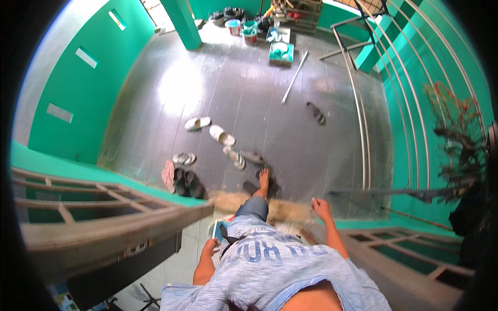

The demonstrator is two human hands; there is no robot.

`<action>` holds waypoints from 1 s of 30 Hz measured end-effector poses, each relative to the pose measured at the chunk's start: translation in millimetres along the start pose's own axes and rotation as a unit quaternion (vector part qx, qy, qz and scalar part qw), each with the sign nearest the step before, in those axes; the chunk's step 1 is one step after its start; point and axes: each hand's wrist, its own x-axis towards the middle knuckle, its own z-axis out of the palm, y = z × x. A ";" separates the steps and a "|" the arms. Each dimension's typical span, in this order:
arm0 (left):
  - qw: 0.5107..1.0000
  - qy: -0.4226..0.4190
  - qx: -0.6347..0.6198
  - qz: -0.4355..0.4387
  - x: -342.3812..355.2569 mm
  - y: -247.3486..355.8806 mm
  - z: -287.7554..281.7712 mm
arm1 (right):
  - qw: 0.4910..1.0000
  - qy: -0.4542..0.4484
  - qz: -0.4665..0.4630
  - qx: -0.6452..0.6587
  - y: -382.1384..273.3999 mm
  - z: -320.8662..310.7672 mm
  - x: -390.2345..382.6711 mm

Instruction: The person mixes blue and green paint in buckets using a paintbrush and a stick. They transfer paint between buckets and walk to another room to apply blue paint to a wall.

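My left hand (210, 246) is low beside my hip, fingers curled at the lower end of a thin white item (216, 230); what it is, I cannot make out. My right hand (319, 209) is out to the right over the doorway, loosely closed, and anything in it is too small to make out. My bare foot (263, 181) steps down past the worn threshold (281, 211) among sandals (235, 157), with white slippers (222, 136) just ahead.
Dark shoes (188, 184) stand left of the doorway, between open barred door leaves (114, 212). A white pole (294, 76) and a dark sandal (316, 113) lie on the tiles. Metal rails (358, 114) line the right. Buckets (249, 35), trays and a shoe rack (295, 13) stand at the back.
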 end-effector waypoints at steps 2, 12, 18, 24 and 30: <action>1.000 0.010 0.006 -0.001 23.6 65.8 29.1 | 0.999 0.029 0.014 -0.006 1.7 -10.4 26.5; 0.997 0.070 -0.004 0.017 45.9 247.5 85.1 | 0.951 -0.016 0.307 0.033 20.7 -93.0 81.0; 0.995 0.095 0.008 0.031 56.5 370.8 123.3 | 0.976 -0.084 0.196 -0.046 35.2 -77.5 224.2; 0.988 0.121 -0.061 0.079 68.9 503.6 159.5 | 0.975 -0.082 0.185 -0.090 -105.9 -159.9 496.0; 0.987 0.095 -0.131 0.016 110.0 597.3 202.5 | 0.997 0.041 0.000 0.061 -288.2 -237.0 725.6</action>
